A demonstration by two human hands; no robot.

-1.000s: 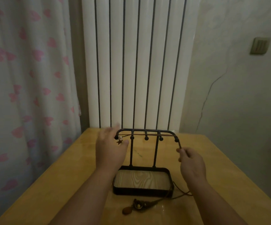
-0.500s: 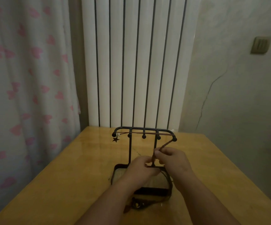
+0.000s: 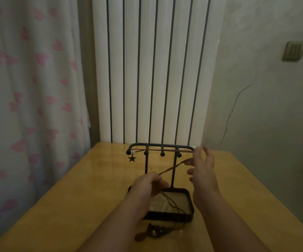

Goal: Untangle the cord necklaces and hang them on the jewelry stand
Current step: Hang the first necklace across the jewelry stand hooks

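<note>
The wooden desk (image 3: 74, 197) carries a black jewelry stand (image 3: 162, 146). In front of it the right hand (image 3: 203, 171) is spread, one fingertip touching a brown cord (image 3: 172, 168) that the left hand (image 3: 147, 184) pinches. Another cord necklace (image 3: 165, 151) lies along the stand's bar, with a star pendant (image 3: 132, 158) at its left end.

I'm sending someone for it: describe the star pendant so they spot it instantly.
On the wooden table before the white radiator stands a black jewelry stand. At its top bar's left end, under white beads, dangles the star pendant: the only five-pointed shape beside round peg knobs.
</note>
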